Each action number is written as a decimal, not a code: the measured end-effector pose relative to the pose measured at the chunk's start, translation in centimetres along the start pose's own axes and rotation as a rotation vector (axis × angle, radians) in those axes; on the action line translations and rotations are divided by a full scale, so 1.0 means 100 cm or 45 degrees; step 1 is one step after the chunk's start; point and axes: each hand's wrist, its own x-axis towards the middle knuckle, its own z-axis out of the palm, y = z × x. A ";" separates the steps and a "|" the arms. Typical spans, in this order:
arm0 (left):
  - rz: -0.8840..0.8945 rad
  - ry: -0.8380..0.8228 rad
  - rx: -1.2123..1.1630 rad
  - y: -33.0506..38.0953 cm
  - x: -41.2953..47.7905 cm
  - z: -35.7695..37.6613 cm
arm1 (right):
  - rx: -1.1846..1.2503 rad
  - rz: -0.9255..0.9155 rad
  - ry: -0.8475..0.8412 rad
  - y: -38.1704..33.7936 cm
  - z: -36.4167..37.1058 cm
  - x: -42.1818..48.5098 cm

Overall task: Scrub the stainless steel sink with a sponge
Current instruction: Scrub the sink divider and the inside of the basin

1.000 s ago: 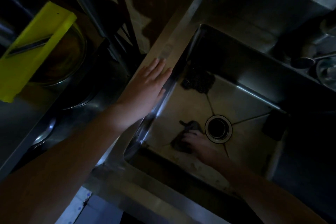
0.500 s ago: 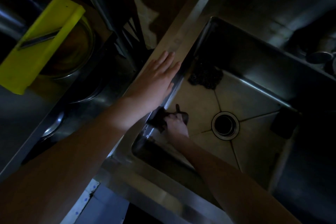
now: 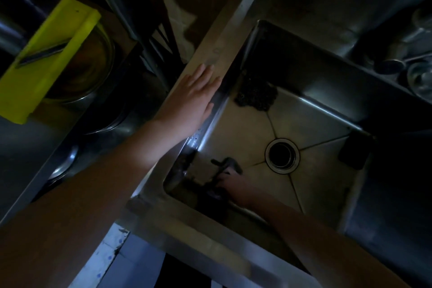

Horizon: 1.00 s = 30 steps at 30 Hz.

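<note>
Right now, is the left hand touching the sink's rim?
Touching. The head view shows the left hand lying flat, fingers straight, on the steel rim beside the basin, with no gap visible under the palm.

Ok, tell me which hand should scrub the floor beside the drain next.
Right. The right hand is down in the sink, holding the dark sponge on the floor close to the drain. The left hand lies flat on the rim, outside the basin.
</note>
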 end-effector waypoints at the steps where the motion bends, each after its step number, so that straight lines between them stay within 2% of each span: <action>1: -0.002 -0.003 0.001 0.001 0.000 0.000 | 0.041 0.025 -0.004 0.006 0.003 -0.014; 6: -0.008 -0.016 0.059 0.001 -0.001 0.000 | 0.128 0.167 -0.106 0.038 0.025 -0.074; 12: 0.008 0.036 0.140 0.009 -0.023 0.003 | 0.085 0.141 -0.189 0.052 0.031 -0.104; 20: -0.011 0.000 0.140 0.014 -0.058 0.003 | 0.261 0.175 0.069 0.007 -0.008 -0.037; 24: -0.089 -0.029 0.150 0.014 -0.072 0.004 | 0.307 0.227 0.186 -0.012 -0.022 0.006; 30: -0.121 -0.020 0.113 0.016 -0.083 0.003 | 0.278 0.192 0.034 -0.021 -0.013 0.011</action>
